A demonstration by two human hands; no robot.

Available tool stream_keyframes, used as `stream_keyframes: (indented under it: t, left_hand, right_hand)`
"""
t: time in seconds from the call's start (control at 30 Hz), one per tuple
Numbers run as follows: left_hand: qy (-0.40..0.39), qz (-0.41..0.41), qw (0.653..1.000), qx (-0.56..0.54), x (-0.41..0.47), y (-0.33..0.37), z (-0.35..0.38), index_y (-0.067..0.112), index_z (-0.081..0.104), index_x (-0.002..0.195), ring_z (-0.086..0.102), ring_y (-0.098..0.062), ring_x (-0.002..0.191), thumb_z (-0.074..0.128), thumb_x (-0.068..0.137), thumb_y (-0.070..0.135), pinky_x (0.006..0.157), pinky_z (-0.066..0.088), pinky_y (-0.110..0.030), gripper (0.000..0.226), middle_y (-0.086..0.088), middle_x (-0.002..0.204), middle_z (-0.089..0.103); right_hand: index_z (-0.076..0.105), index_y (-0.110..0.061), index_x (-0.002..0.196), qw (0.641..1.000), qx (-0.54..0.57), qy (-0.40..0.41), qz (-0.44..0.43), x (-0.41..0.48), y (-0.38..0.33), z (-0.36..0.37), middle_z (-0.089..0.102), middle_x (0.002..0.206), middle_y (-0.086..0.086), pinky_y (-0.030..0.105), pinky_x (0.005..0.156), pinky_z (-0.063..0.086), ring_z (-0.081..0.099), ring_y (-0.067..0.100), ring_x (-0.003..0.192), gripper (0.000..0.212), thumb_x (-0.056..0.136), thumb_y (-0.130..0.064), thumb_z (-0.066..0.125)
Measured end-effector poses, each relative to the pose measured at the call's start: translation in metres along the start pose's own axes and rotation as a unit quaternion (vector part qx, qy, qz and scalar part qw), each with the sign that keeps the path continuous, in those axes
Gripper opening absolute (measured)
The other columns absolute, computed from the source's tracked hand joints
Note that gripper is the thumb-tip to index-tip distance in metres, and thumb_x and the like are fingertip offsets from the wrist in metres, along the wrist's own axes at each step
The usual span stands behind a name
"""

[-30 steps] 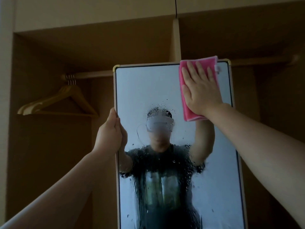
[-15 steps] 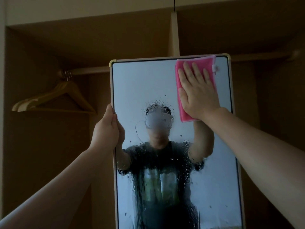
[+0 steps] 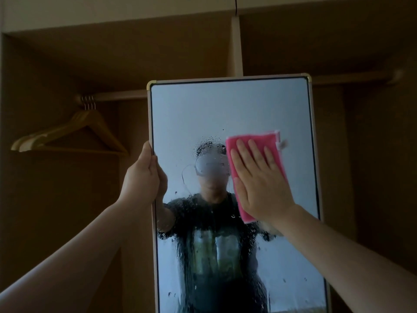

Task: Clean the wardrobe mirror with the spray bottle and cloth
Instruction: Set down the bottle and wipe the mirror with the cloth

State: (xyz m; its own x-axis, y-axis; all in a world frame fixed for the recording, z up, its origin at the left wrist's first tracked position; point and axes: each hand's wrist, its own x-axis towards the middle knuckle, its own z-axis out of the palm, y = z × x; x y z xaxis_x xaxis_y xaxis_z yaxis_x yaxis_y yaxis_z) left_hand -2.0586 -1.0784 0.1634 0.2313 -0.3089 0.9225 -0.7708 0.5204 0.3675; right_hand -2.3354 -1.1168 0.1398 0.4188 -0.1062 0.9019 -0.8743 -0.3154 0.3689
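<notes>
Pressing pink cloth (image 3: 259, 137) flat on mirror (image 3: 225, 109) with spread right hand (image 3: 261, 184), centre-right of frame; gripping mirror's left edge with curled left hand (image 3: 142, 177); droplets (image 3: 203, 222) over lower glass

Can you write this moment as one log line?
step: wipe mirror | right hand: flat on pink cloth | left hand: grips mirror's left edge | droplets: lower glass

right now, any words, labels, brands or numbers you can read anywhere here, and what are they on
No text here can be read.
shirt print reflected in the mirror: blurred by spray droplets, no letters legible.
white tag on the pink cloth: too small to read.
</notes>
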Motion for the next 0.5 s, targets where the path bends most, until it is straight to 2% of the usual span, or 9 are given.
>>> stream_keyframes:
  t: [0.13, 0.27, 0.33, 0.4, 0.5]
  left_hand:
    - [-0.002, 0.011, 1.000, 0.010, 0.000, 0.005, -0.007, 0.023, 0.033, 0.143, 0.052, 0.028, 0.067, 0.033, 0.104, 0.024, 0.051, 0.039, 0.002, 0.040, 0.027, 0.073, 0.050]
    - [-0.029, 0.016, 0.999, 0.001, 0.000, 0.005, -0.010, 0.026, 0.034, 0.142, 0.056, 0.020, 0.058, 0.035, 0.103, 0.021, 0.046, 0.039, 0.001, 0.039, 0.024, 0.061, 0.056]
    - [-0.032, 0.003, 0.999, 0.004, 0.000, 0.005, -0.010, 0.020, 0.032, 0.147, 0.056, 0.020, 0.058, 0.036, 0.103, 0.020, 0.049, 0.041, 0.000, 0.044, 0.024, 0.071, 0.054]
    - [-0.040, -0.006, 0.999, 0.014, 0.000, 0.006, -0.012, 0.019, 0.028, 0.149, 0.055, 0.018, 0.060, 0.036, 0.103, 0.021, 0.053, 0.041, -0.002, 0.047, 0.017, 0.079, 0.056]
    - [-0.062, 0.004, 0.998, 0.021, -0.003, 0.009, -0.016, 0.021, 0.025, 0.150, 0.058, 0.014, 0.059, 0.034, 0.103, 0.022, 0.049, 0.043, -0.004, 0.047, 0.014, 0.072, 0.059]
  right_hand:
    - [0.016, -0.008, 0.154, 1.000, 0.003, 0.007, -0.015, -0.022, -0.010, 0.005, 0.012, 0.161, 0.013, 0.052, 0.120, 0.009, 0.005, 0.030, 0.150, 0.060, 0.101, -0.035, 0.023]
    - [0.018, -0.008, 0.153, 0.999, -0.001, 0.015, -0.037, -0.030, -0.013, 0.005, 0.013, 0.161, 0.013, 0.051, 0.121, 0.008, 0.006, 0.030, 0.150, 0.061, 0.099, -0.034, 0.029]
    - [0.019, -0.008, 0.153, 0.999, 0.002, 0.020, -0.040, -0.027, -0.012, 0.004, 0.014, 0.161, 0.012, 0.051, 0.121, 0.008, 0.007, 0.030, 0.149, 0.060, 0.099, -0.033, 0.030]
    - [0.019, -0.009, 0.153, 0.999, 0.004, 0.021, -0.045, -0.024, -0.011, 0.003, 0.015, 0.160, 0.010, 0.051, 0.121, 0.008, 0.008, 0.030, 0.149, 0.060, 0.099, -0.032, 0.029]
    - [0.019, -0.011, 0.153, 0.998, 0.005, 0.017, -0.052, -0.018, -0.009, 0.002, 0.016, 0.160, 0.009, 0.050, 0.121, 0.009, 0.009, 0.028, 0.149, 0.058, 0.099, -0.033, 0.026]
